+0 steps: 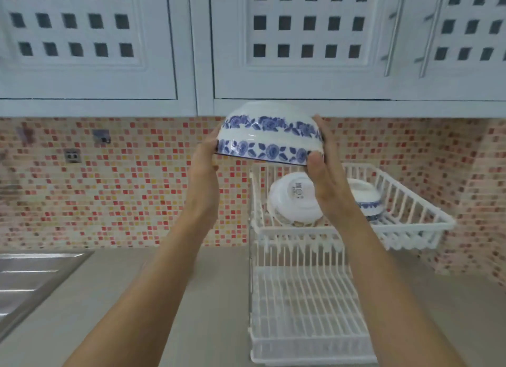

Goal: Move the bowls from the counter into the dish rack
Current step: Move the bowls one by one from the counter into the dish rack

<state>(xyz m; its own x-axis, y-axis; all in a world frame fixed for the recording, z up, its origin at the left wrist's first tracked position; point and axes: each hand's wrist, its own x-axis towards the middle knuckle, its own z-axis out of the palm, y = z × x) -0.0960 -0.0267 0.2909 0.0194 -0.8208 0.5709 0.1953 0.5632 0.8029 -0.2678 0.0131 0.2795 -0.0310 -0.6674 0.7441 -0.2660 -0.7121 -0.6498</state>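
I hold a white bowl with blue flower bands upside down in the air, just above and left of the dish rack's upper tier. My left hand grips its left rim and my right hand grips its right rim. The white wire dish rack stands on the counter against the tiled wall. In its upper tier a plain white bowl lies tilted with its base toward me, and a smaller blue-patterned bowl sits upside down to its right, partly hidden by my right hand.
The rack's lower tier holds nothing. A steel sink is at the left edge. Beige counter lies between sink and rack. White wall cabinets hang close above the bowl. A wall socket sits on the mosaic tiles.
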